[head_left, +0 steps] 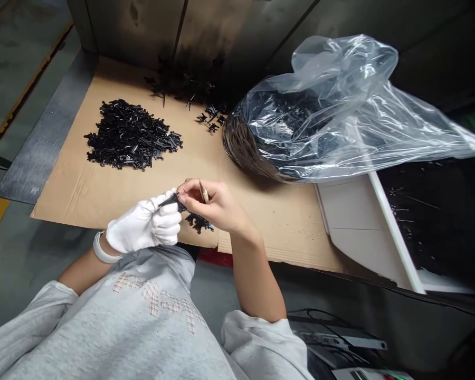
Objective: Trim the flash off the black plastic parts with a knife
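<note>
Head camera shows my left hand (144, 226) in a white glove and my bare right hand (209, 205) pinching one small black plastic part (170, 199) together, just above the cardboard sheet (261, 211). More black parts sit in a pile (130, 134) farther back, near a clear plastic bag (332, 111).

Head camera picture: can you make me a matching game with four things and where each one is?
Things:
1. heap of black parts
2. plastic bag
3. white glove
4. white tray

Places:
A. on the left hand
B. far left of the cardboard
C. right edge, under the bag's corner
D. back right of the cardboard

Pairs: 1-B, 2-D, 3-A, 4-C
</note>
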`<state>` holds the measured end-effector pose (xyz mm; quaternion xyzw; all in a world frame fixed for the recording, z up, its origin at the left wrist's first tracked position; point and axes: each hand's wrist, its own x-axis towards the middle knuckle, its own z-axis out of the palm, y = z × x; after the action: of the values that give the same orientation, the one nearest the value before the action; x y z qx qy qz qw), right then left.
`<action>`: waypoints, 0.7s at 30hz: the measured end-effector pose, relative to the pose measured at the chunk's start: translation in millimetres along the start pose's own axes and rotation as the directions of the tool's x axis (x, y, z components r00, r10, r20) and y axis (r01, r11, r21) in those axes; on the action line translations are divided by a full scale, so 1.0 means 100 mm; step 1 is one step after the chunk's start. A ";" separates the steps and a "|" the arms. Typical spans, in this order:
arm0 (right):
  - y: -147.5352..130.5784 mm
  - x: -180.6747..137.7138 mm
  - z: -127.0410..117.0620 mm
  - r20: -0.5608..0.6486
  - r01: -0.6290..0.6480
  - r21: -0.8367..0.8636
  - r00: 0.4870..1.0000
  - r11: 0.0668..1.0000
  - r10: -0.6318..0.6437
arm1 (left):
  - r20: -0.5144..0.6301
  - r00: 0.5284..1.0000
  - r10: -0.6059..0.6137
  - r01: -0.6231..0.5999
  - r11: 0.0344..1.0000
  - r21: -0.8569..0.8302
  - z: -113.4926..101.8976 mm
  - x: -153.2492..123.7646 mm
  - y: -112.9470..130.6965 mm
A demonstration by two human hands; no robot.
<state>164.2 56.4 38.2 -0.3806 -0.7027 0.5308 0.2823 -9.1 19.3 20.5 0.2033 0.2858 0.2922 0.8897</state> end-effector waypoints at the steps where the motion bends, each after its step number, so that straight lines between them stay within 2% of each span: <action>1: -0.02 -0.06 0.01 -0.028 0.021 -0.053 0.999 0.998 -0.022 | -0.001 0.999 0.049 -0.049 0.998 -0.026 0.04 -0.02 -0.02; 3: -0.09 -0.18 0.06 -0.098 0.074 -0.176 0.991 0.982 -0.092 | -0.070 0.979 0.194 -0.196 0.980 -0.021 0.12 -0.05 -0.06; 5: -0.15 -0.30 0.13 -0.133 0.130 -0.297 0.975 0.946 -0.176 | -0.185 0.912 0.367 -0.356 0.930 0.088 0.19 -0.07 -0.11; 7: -0.21 -0.38 0.21 -0.132 0.179 -0.394 0.959 0.901 -0.249 | -0.249 0.846 0.472 -0.433 0.880 0.198 0.25 -0.09 -0.14; 9: -0.24 -0.42 0.30 -0.138 0.232 -0.457 0.935 0.859 -0.326 | -0.291 0.786 0.545 -0.444 0.826 0.347 0.30 -0.11 -0.15; 11: -0.25 -0.42 0.36 -0.155 0.298 -0.480 0.897 0.825 -0.414 | -0.302 0.736 0.606 -0.418 0.757 0.502 0.35 -0.14 -0.17; 14: -0.25 -0.41 0.42 -0.180 0.378 -0.483 0.840 0.790 -0.512 | -0.200 0.586 0.785 -0.442 0.517 0.733 0.37 -0.18 -0.20; 15: -0.24 -0.41 0.42 -0.182 0.393 -0.482 0.829 0.783 -0.528 | -0.162 0.554 0.817 -0.460 0.462 0.758 0.38 -0.19 -0.21; 16: -0.25 -0.41 0.43 -0.183 0.402 -0.481 0.823 0.779 -0.538 | -0.140 0.552 0.822 -0.479 0.450 0.754 0.38 -0.20 -0.21; 17: -0.25 -0.42 0.43 -0.183 0.406 -0.479 0.821 0.778 -0.541 | -0.135 0.577 0.806 -0.493 0.475 0.729 0.40 -0.22 -0.22; 21: -0.27 -0.44 0.46 -0.185 0.410 -0.434 0.831 0.802 -0.525 | -0.173 0.744 0.646 -0.486 0.700 0.524 0.48 -0.28 -0.19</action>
<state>145.8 -8.9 51.7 -0.3153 -0.8130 0.2354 0.4293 9.9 -21.5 57.3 0.4262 0.4173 0.5125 0.6177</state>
